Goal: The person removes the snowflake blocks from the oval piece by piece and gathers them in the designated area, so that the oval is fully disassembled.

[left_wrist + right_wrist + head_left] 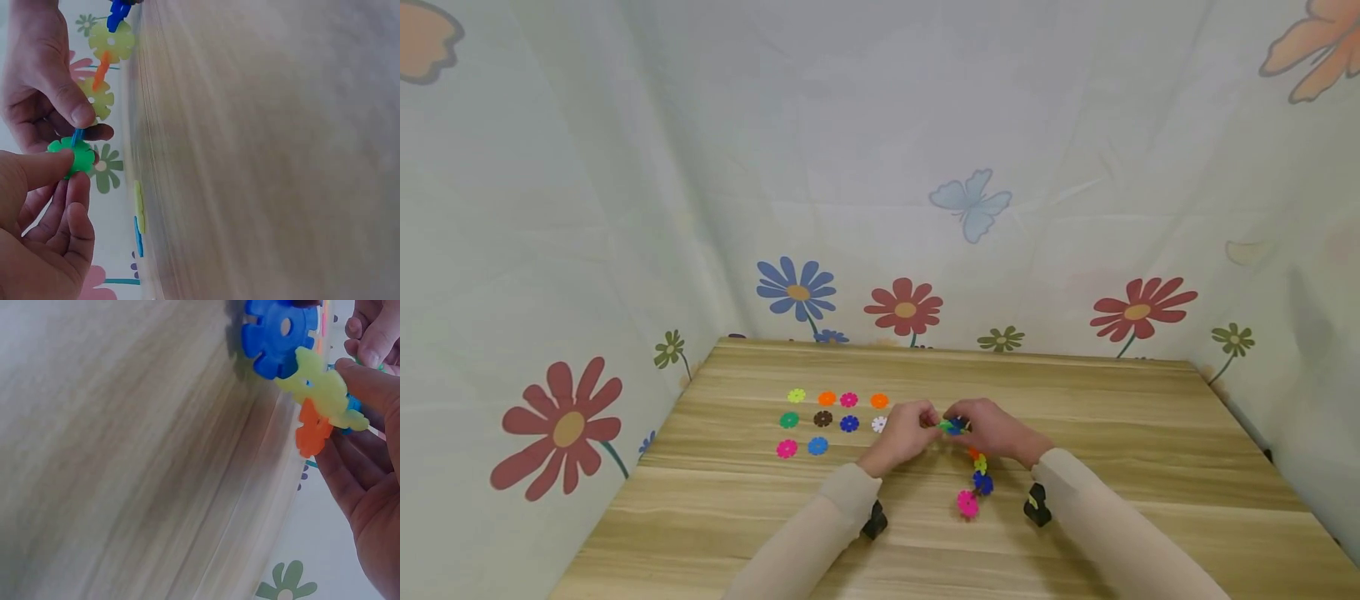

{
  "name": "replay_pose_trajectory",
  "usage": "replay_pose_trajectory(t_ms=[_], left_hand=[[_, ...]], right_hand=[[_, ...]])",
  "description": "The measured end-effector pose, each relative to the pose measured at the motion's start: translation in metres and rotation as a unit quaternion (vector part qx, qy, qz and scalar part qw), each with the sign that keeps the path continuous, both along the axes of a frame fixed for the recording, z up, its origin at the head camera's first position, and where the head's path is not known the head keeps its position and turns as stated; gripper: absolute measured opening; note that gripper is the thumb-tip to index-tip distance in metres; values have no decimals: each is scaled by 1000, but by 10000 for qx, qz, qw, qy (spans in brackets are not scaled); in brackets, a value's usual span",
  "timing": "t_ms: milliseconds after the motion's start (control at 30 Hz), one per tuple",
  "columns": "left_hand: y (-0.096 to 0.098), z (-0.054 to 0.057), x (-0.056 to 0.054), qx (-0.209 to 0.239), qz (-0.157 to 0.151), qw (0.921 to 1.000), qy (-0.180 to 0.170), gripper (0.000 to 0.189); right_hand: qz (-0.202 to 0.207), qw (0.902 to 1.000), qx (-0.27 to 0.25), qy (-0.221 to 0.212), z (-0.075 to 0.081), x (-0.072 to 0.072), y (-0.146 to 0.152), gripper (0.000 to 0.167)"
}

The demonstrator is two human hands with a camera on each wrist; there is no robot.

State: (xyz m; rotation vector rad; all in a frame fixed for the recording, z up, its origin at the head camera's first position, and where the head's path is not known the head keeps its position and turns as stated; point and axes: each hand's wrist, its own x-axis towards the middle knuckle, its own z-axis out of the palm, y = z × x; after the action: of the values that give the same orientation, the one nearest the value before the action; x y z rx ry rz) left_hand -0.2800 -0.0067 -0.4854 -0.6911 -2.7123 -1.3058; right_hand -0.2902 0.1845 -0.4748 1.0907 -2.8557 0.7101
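Observation:
My left hand [910, 435] pinches a green notched flower disc [81, 160] between thumb and fingers. Close beside it, my right hand [1003, 432] grips the upper end of a chain of such discs, at a light blue disc [354, 407]. The green disc meets the light blue one edge to edge. From the right hand the chain runs down toward me through yellow [322, 384], orange [312, 429] and dark blue discs [983, 483] to a pink disc [967, 503]. Fingers hide part of the joint.
Several loose flower discs lie in rows on the wooden table [715, 508] to the left, among them a brown disc [823, 418], a green one [789, 420] and a white disc [878, 424] next to the left hand. A flower-printed curtain [865, 150] surrounds the table.

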Motion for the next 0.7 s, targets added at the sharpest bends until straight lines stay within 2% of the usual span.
replay_pose_trajectory(t_ms=[167, 267, 533, 700], left_hand=[[-1, -1, -1, -62, 243, 9997, 64, 15], [-3, -2, -1, -80, 274, 9996, 34, 16], [-3, 1, 1, -206, 71, 9997, -96, 11], [2, 2, 0, -298, 19, 9995, 41, 13]], right_hand=[[-361, 9986, -16, -394, 0, 1, 2, 36], [-467, 9976, -26, -513, 1, 2, 4, 35], [-389, 9985, 42, -391, 3, 2, 5, 32], [-228, 9992, 34, -312, 4, 4, 3, 30]])
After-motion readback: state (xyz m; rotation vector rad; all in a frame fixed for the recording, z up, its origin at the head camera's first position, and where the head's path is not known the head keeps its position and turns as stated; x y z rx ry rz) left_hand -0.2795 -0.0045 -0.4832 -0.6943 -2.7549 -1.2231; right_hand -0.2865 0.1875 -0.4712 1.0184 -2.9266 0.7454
